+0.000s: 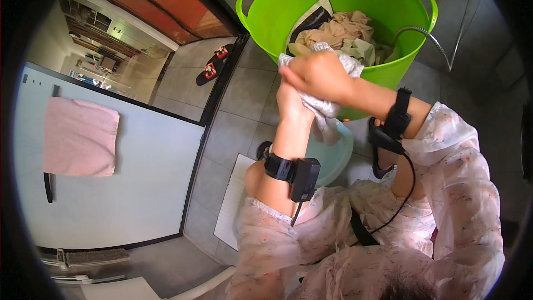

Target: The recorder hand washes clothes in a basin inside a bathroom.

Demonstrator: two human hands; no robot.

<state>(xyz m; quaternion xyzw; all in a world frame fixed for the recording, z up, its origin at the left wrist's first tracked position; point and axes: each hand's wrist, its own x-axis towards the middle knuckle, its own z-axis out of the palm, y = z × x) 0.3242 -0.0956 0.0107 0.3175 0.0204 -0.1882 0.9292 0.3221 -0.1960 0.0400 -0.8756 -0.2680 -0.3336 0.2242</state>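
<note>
Both my hands are closed on one light grey-white cloth (327,112), its lower part hanging between my forearms. My left hand (291,98) grips it from below, while my right hand (318,71), slightly blurred, lies above and right of it on the same cloth. Just beyond them stands a bright green plastic tub (266,25) with two handles. Beige and olive garments (343,29) lie heaped in the tub, a black-and-white piece (312,18) against its left side. A pale blue basin (333,156) sits on the floor beneath my forearms.
A flexible metal shower hose (433,37) reaches over the tub's right rim. Black-and-red slippers (210,71) lie past the door sill at upper left. A pink towel (81,137) hangs on the pale door at left. A white ribbed panel (233,200) lies beside my left leg.
</note>
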